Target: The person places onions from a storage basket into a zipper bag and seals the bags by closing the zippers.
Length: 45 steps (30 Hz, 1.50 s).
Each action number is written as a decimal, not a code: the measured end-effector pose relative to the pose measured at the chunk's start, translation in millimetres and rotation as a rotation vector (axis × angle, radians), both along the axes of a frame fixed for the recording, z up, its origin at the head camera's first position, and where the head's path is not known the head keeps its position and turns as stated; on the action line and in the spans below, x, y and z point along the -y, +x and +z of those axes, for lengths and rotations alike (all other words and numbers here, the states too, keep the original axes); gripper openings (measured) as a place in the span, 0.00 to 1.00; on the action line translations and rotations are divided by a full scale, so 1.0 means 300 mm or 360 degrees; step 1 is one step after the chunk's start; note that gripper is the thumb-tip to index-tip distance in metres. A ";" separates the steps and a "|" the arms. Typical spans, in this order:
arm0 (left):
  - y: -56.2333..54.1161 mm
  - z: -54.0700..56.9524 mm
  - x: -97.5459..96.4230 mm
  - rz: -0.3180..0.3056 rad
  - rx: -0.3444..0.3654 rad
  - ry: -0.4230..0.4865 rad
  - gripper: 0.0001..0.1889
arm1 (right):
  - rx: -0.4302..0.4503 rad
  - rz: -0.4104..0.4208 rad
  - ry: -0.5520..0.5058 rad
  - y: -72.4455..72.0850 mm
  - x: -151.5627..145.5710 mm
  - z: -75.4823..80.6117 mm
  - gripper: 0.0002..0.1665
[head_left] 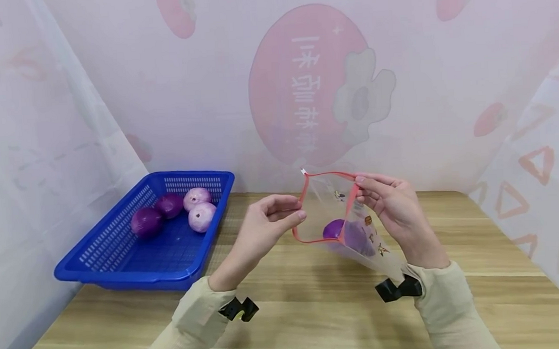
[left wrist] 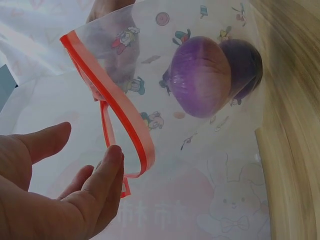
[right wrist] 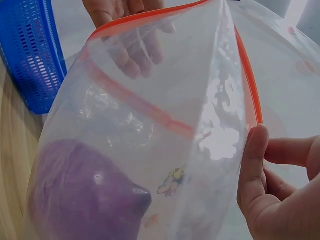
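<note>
A clear zip bag (head_left: 368, 221) with a red zip band and small cartoon prints has its mouth spread apart between my hands. My right hand (head_left: 395, 211) pinches the right side of the rim between thumb and fingers. At the opposite side is my left hand (head_left: 260, 230), its fingertips right at the red band. The left wrist view shows its thumb (left wrist: 50, 142) standing apart from the fingers, with nothing pinched between. Low in the bag lie a purple onion (left wrist: 197, 75) and a darker onion (left wrist: 245, 67) against it.
To the left a blue plastic basket (head_left: 185, 272) with slotted sides stands on the wooden table (head_left: 285, 309). It holds two purple onions (head_left: 148, 222) and two paler onions (head_left: 202, 217). A printed cloth (head_left: 210, 94) hangs behind the table and along both sides.
</note>
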<state>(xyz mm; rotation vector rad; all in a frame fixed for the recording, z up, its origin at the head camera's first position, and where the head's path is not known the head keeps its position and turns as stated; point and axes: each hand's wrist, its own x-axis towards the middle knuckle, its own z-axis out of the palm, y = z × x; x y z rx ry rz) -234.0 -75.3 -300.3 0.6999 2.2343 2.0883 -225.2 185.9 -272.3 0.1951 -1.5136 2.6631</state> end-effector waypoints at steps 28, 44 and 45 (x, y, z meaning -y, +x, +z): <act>-0.030 0.124 0.165 0.0104 -0.0093 -0.0060 0.17 | -0.0007 0.0000 -0.0013 -0.004 -0.004 -0.004 0.05; -0.191 0.174 0.405 0.0259 0.0012 -0.0316 0.26 | 0.0012 -0.0005 0.0004 -0.013 -0.007 -0.011 0.05; -0.208 0.172 0.424 0.0268 0.0048 -0.0326 0.27 | 0.0016 -0.0004 0.0003 -0.013 -0.007 -0.013 0.05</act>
